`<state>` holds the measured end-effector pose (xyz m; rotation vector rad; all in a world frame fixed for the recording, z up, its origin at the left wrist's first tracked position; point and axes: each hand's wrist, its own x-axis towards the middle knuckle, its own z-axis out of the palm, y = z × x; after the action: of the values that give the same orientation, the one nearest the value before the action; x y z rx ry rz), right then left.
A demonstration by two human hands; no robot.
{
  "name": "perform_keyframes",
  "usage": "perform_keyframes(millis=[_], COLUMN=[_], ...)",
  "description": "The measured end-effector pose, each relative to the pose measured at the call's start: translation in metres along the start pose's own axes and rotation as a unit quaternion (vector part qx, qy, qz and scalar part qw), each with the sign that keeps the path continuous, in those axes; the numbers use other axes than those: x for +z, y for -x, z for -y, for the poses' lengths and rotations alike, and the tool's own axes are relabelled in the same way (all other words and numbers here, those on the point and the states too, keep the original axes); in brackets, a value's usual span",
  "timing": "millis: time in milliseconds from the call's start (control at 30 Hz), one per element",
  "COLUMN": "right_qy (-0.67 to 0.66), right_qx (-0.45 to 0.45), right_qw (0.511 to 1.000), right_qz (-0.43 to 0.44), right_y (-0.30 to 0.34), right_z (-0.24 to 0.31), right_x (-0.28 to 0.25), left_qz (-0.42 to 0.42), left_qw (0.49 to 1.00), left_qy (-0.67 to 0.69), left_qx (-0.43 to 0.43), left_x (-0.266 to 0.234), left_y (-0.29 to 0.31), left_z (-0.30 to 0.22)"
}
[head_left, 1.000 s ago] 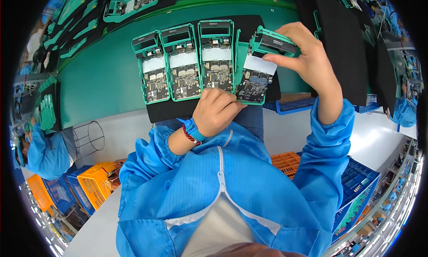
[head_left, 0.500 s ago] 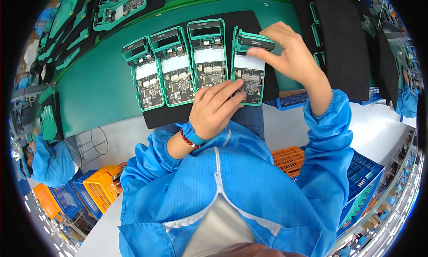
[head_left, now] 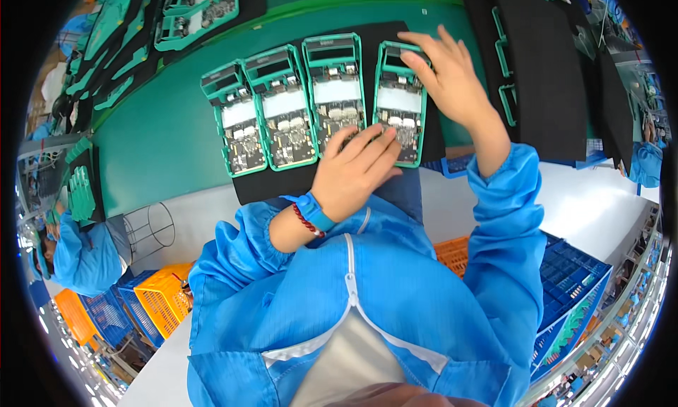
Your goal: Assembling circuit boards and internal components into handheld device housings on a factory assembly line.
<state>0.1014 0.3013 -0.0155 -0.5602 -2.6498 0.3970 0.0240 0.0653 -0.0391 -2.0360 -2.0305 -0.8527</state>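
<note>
A green housing with a circuit board and a white strip (head_left: 399,99) lies at the right of a row on a black mat (head_left: 282,184). My left hand (head_left: 353,174) rests over the lower part of its board, fingers outstretched and slightly spread. At its top right corner is my right hand (head_left: 455,82), thumb and fingers apart around the upper end; whether the fingertips touch the frame is hard to tell. Three similar housings stand to the left: one at far left (head_left: 240,114), one in the middle (head_left: 286,103) and one beside my left hand (head_left: 336,91).
The mat lies on a green bench top (head_left: 155,146). More green housings (head_left: 201,15) sit at the back left, and black sheets (head_left: 544,75) at the right. Blue crates (head_left: 572,273) and an orange crate (head_left: 452,255) stand below. Another person (head_left: 88,255) is at far left.
The black part at the top of the rightmost housing was tilted up in my right hand and now lies down in the frame. My right hand's fingers have spread. The left hand stays on the board.
</note>
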Motion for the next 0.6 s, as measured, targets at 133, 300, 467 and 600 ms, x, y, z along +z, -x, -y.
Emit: perform_keyframes(millis=[133, 300, 467, 600], right_qy=[-0.510, -0.569, -0.673, -0.506], right_qx=[0.215, 0.218, 0.153, 0.104], right_qw=[0.831, 0.793, 0.722, 0.849], right_qz=[-0.049, -0.027, -0.042, -0.115], right_y=[0.009, 0.042, 0.075, 0.080], right_z=[0.014, 0.029, 0.035, 0.070], right_x=[0.009, 0.002, -0.025, -0.031], left_qz=[0.019, -0.050, -0.075, -0.174], left_qw=[1.000, 0.998, 0.941, 0.531], left_qy=[0.018, -0.012, 0.327, 0.792], left_qx=[0.007, 0.041, -0.049, -0.248], left_x=[-0.001, -0.003, -0.056, -0.053], left_y=[-0.011, -0.007, -0.006, 0.027], left_z=[-0.006, -0.002, -0.004, 0.011])
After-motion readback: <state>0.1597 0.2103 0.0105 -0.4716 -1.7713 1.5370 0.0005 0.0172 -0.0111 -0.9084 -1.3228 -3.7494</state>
